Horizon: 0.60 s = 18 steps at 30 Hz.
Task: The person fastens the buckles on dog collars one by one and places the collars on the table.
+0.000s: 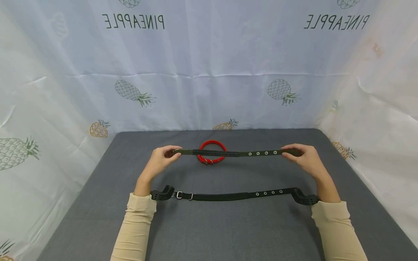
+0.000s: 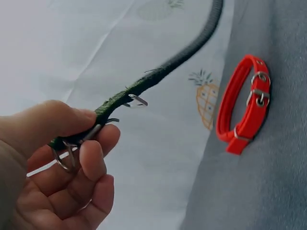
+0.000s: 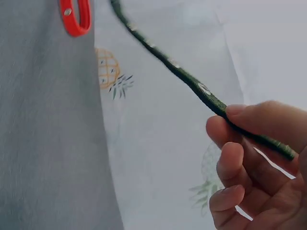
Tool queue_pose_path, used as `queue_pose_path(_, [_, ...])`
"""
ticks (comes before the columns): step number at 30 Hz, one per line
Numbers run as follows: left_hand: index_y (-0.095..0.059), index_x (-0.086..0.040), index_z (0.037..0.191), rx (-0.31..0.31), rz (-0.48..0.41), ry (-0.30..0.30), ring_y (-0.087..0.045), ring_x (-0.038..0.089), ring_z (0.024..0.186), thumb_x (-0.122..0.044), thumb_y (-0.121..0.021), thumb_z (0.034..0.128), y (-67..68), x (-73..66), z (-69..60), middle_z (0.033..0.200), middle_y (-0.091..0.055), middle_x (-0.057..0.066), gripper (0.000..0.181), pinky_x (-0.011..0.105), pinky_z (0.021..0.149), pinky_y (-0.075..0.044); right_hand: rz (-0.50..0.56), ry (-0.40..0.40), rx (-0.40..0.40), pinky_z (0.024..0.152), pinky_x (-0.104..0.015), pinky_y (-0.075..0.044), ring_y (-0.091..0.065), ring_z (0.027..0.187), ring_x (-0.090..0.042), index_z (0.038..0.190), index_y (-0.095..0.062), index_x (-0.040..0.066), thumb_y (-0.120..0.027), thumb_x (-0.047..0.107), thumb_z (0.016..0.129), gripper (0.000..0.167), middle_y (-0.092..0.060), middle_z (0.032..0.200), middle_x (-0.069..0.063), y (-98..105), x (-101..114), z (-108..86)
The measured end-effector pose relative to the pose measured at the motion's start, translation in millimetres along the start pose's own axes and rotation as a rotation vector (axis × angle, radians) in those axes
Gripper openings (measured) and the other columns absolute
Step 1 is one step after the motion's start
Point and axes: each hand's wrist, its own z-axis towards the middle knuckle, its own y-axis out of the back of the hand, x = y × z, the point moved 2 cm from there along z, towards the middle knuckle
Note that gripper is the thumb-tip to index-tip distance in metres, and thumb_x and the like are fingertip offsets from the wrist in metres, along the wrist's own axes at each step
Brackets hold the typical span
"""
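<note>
The left hand (image 1: 158, 161) is pinching the buckle end of the green strap (image 1: 216, 153), the right hand (image 1: 308, 159) its eyeleted end, both curled; the strap is extending above the worktop (image 1: 228, 232), near a red collar (image 1: 216, 160).

The worktop (image 1: 209, 232) is a wide, dark grey surface with a finely textured look, its far corners rounded off. Toward the back, near the middle, I can see a red collar (image 2: 256, 112) fastened into a loop and standing on edge, its metal fittings (image 2: 260, 98) turned to the near side. Closer to me, a black collar (image 1: 222, 197) stretches out crosswise, silver buckle (image 1: 179, 195) at the left, four eyelets (image 1: 265, 193) at the right, its ends partly hidden.
</note>
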Motion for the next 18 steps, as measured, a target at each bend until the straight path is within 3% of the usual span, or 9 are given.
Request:
queue_pose_path(2, [-0.068,-0.006,0.117,-0.001,-0.01,-0.013,-0.046,0.006,0.066,-0.018,-0.066,0.092,-1.9,-2.6,0.6,0.085,-0.064,0.012,0.028,0.021,0.062,-0.04,0.005,0.006,-0.018,0.059,-0.021,-0.047,-0.058,0.067,0.004,0.112,-0.069,0.004,-0.069,0.025,0.09,0.03,-0.067,0.088,0.016,-2.3,4.0,0.7])
queue_pose_path(9, [-0.067,-0.004,0.117,-0.006,-0.05,-0.054,-0.051,0.007,0.069,-0.016,-0.067,0.0912,-6.8,-9.4,1.8,0.082,-0.059,0.011,0.028,0.022,0.065,-0.044,0.071,0.072,-0.043,0.058,-0.019,-0.047,-0.057,0.066,0.004,0.109,-0.068,0.0,-0.067,0.016,0.091,0.023,-0.063,0.081,0.021,-15.7,16.6,5.5])
queue_pose_path(18, [-0.067,-0.003,0.115,0.004,-0.191,-0.106,-0.055,0.003,0.074,-0.01,-0.068,0.089,-13.4,-23.5,2.7,0.085,-0.057,0.005,0.027,0.021,0.069,-0.048,0.124,0.104,-0.075,0.056,-0.019,-0.043,-0.056,0.067,0.011,0.104,-0.069,-0.002,-0.066,0.009,0.09,0.018,-0.057,0.075,0.033,-30.7,40.4,11.7])
